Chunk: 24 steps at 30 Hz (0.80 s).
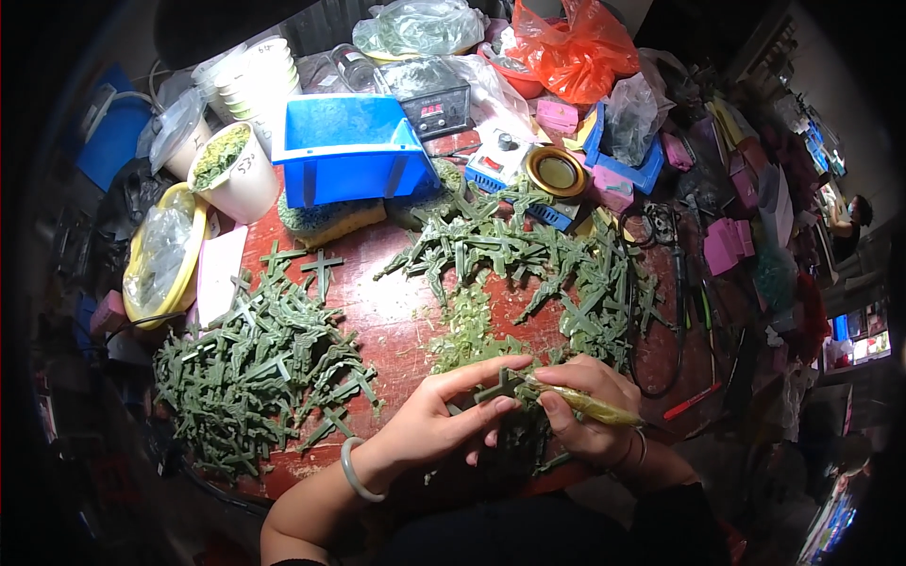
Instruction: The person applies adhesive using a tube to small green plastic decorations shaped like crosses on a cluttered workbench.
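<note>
Between the thumb and fingers of my left hand (pixel 444 401) is a small dark green cross (pixel 503 385), waxy in look. My right hand (pixel 593 406) grips a slim tool with a yellow-green handle (pixel 596 407); its tip meets the cross, though the fingers partly hide the contact. A large heap of similar green crosses (pixel 260 373) with figures on them lies to the left. More green pieces (pixel 528 236) spread in an arc beyond my hands. Pale green shavings (pixel 467 325) are scattered on the red tabletop (pixel 392 283) just past my fingers.
A blue bin (pixel 349 141) stands at the back on a sponge (pixel 330 223), beside a white bucket of green scraps (pixel 226 168) and a yellow basin (pixel 172 255). Behind are a display box (pixel 432 99) and a brass-coloured dish (pixel 556 172). Cables and a red-handled tool (pixel 692 401) lie right.
</note>
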Motion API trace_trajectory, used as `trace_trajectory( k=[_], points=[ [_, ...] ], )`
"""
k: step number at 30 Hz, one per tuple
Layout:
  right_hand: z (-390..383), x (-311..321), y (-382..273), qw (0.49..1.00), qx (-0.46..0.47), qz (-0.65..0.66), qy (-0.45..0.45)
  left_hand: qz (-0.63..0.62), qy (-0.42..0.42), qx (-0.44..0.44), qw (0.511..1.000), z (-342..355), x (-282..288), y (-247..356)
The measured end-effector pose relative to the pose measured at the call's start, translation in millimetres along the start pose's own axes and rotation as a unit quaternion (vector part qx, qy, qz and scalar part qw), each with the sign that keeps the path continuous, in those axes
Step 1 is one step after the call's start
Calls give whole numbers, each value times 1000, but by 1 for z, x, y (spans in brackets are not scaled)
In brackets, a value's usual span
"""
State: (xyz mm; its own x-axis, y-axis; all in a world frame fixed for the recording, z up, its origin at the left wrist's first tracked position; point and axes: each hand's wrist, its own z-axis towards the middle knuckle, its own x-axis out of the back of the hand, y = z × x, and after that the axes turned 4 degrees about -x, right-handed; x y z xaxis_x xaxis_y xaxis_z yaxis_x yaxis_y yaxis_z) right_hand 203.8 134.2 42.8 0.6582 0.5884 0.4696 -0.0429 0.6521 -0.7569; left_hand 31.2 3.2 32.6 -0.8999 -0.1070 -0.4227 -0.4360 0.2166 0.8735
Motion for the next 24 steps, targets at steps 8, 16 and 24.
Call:
trace_trajectory(
  k=[8, 16, 24],
  points=[
    [-3, -5, 1, 999, 28, -6, 18, -22, -13, -12, 1000, 2, 7, -11],
    [-2, 6, 0, 973, -172, 147, -38, -48, -32, -12, 998, 3, 12, -18],
    [-9, -2, 16, 865, -292, 408, -22, -101, -31, 6, 994, 0, 8, -6]
  ],
)
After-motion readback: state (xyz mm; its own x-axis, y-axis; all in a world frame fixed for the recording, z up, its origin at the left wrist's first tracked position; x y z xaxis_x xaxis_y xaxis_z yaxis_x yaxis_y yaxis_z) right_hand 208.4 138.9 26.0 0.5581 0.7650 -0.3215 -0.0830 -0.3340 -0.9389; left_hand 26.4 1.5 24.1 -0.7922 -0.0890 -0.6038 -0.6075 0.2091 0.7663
